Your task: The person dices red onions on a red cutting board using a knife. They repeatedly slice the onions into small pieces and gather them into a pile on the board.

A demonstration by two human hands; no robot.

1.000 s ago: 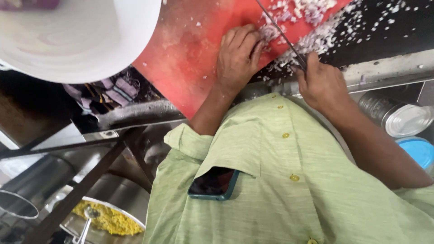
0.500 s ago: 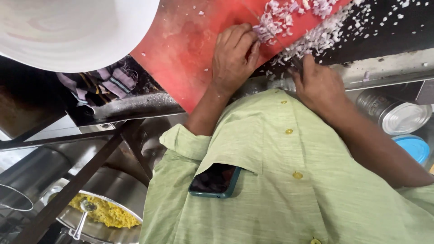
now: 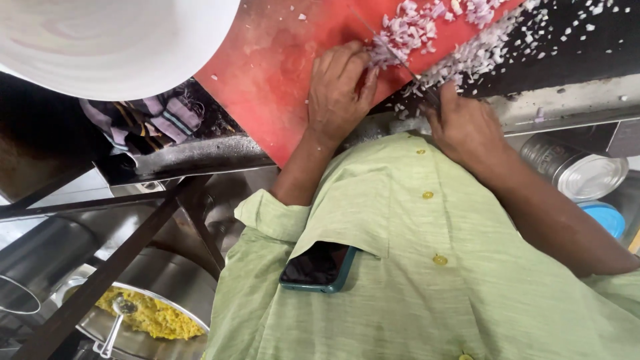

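While on 1 red board (image 3: 267, 60): 2 hands (image 3: 340, 90), 1 knife (image 3: 400, 57), chopped onion (image 3: 407, 27).

- The red chopping board (image 3: 267, 73) under my left hand (image 3: 337, 93) looks like matt plastic, scuffed and scored.
- The knife (image 3: 400, 57) in my right hand (image 3: 467, 127) has a thin metal blade.
- My green shirt (image 3: 413, 280) is a matt woven cloth.
- The white bowl (image 3: 113, 40) is smooth and glossy.
- The tin (image 3: 577, 170) is shiny metal.
- The table (image 3: 567, 100) edge is dull steel.
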